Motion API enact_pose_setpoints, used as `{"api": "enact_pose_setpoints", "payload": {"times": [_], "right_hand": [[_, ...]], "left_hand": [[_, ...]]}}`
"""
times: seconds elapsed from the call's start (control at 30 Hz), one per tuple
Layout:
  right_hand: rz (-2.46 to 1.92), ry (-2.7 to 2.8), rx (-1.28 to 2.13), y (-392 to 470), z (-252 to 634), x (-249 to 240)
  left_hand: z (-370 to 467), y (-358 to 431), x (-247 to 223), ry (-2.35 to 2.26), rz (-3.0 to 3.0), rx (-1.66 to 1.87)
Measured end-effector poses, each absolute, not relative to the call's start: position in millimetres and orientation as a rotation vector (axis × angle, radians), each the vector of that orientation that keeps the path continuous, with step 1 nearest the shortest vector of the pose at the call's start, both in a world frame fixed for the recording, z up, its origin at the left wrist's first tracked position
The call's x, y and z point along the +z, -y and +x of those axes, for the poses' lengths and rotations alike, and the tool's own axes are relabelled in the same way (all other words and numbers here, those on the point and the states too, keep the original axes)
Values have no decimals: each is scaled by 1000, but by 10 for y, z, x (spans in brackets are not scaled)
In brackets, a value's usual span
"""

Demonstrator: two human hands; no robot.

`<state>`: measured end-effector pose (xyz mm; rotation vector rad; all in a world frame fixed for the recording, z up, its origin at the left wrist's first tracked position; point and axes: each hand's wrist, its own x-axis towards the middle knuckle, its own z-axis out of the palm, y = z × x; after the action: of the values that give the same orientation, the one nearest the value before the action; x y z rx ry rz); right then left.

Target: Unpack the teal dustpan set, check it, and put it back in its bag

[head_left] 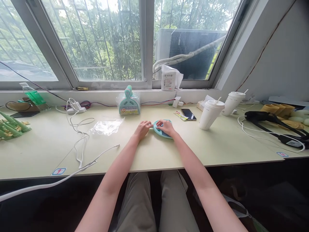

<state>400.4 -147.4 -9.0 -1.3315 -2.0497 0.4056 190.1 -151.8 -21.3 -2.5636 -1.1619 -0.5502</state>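
Pressing teal dustpan (162, 129) | both hands | packaged set's (129, 102) label unreadable

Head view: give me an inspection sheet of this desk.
Surface: pale green desk, under a window.
Job's things: teal dustpan flat on the desk; packaged teal set behind it.
Clutter: empty clear bag, two lidded cups, phone, green pieces.
Hands: left hand at the dustpan's handle, right hand flat on it.
Cables: white cable, charger, black cable.
Surroundings: barred window, trees outside.
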Motion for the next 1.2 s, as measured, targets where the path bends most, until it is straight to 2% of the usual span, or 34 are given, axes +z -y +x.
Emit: {"api": "enact_pose_setpoints", "payload": {"times": [0.3,0.5,0.6,0.7,0.8,0.9,0.97,1.1,1.2], "right_hand": [[-1335,2101,379,1439,3969,-111],[-1351,2100,362,1442,3967,-142],[-1419,2041,375,1476,3946,-112],[-1406,1954,416,1518,3891,-43],[-1372,1763,359,1548,3813,1],[-1316,1630,271,1539,3778,-18],[-1247,1669,279,1492,3808,-51],[-1218,1616,148,1252,4023,-101],[-1524,1415,3,996,4320,-139]], "left_hand": [[1927,1556,-202,1182,-2562,-368],[1937,1534,-254,1225,-2609,-470],[1949,1507,-254,1332,-2520,-822],[2007,1505,-189,1451,-2371,-1462],[2117,1547,-105,1695,-2555,-2053],[2246,1616,-79,2023,-3100,-2211],[2307,1646,-105,2007,-3304,-2246],[2271,1588,-182,2127,-2897,-2630],[2107,1455,-200,2330,-2413,-2869]]}}
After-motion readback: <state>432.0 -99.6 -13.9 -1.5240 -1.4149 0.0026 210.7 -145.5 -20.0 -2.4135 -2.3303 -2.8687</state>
